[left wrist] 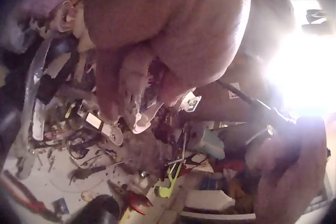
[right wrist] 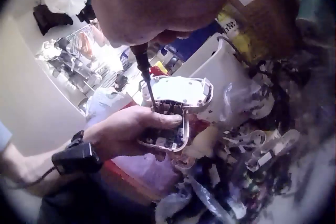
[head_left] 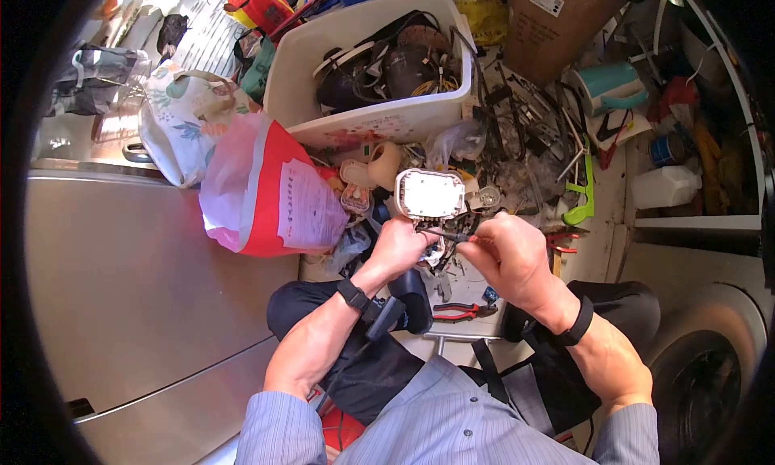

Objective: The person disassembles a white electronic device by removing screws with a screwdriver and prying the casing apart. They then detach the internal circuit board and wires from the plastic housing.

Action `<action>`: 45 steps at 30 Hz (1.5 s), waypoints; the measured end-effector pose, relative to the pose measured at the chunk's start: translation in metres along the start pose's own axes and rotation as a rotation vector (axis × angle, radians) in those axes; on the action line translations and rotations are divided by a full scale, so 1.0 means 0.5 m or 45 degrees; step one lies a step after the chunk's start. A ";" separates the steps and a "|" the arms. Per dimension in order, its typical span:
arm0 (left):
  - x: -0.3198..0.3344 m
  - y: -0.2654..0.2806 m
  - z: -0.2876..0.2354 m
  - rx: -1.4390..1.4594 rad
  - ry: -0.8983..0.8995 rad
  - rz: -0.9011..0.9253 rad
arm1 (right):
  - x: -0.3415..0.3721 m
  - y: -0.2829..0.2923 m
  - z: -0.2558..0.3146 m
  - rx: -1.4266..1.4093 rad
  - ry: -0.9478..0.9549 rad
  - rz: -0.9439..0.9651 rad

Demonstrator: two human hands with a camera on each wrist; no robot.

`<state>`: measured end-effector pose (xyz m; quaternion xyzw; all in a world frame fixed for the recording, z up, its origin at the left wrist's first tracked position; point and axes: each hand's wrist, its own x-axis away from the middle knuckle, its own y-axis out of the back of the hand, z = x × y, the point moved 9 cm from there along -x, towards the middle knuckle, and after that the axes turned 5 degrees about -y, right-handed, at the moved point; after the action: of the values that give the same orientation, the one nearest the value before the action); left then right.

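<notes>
A white tub (head_left: pixel 367 127) holds dark cables and black equipment (head_left: pixel 387 73). Just right of the tub, as the head view faces it, stands a tall brown bin (head_left: pixel 557 31) bearing a white label; beneath that, a heap of loose parts (head_left: pixel 525 146) spreads along the tub's right side. Farther right of the tub are a teal container (head_left: pixel 611 88), a blue can (head_left: pixel 667 150) and a white jug (head_left: pixel 667 187). A floral tote (head_left: pixel 173 122) sits left of the tub, with a red-and-pink bag (head_left: pixel 270 186) at its near left. Red-handled pliers (head_left: pixel 458 312) lie well in front of the tub.
</notes>
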<state>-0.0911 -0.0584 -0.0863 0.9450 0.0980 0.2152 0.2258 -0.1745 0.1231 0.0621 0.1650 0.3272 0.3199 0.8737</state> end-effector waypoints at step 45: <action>0.027 -0.015 -0.015 0.368 0.244 -0.036 | -0.043 -0.012 -0.032 -0.062 -0.263 0.076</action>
<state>-0.0831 -0.0450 -0.0790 0.9414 0.1621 0.2846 0.0802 -0.1951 0.1054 0.0577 0.1857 0.2226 0.3349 0.8966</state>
